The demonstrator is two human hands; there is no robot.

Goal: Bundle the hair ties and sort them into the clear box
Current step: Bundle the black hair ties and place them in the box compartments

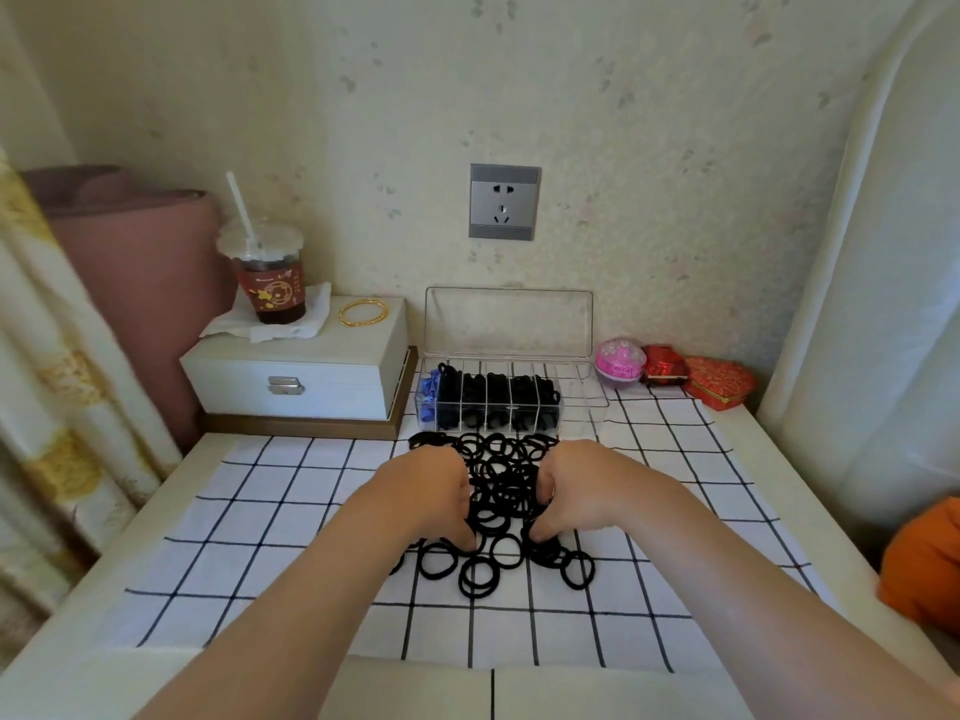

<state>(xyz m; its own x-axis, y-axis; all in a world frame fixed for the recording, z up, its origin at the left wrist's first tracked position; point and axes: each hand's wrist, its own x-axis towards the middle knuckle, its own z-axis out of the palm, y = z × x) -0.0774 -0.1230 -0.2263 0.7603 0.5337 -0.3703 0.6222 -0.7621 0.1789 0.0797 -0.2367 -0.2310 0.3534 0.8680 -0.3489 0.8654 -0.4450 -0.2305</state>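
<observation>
A pile of loose black hair ties (pixel 500 491) lies on the white checked cloth (pixel 291 517) in the middle of the table. My left hand (pixel 435 491) rests on the pile's left side, fingers curled down into the ties. My right hand (pixel 574 490) presses on the right side, fingertips curled among the ties; whether either hand actually grips any is hidden. Behind the pile stands the clear box (pixel 582 392) with its lid up. Its left compartments hold black bundles and some blue ties (pixel 429 394); the rightmost compartments look empty.
A white jewellery box (pixel 311 376) stands at the back left, carrying a drink cup with a straw (pixel 270 283) and gold bangles (pixel 363 310). A pink ball-shaped case (pixel 620 363) and red gift boxes (pixel 717 387) sit at the back right. An orange object (pixel 924 563) is at the right edge.
</observation>
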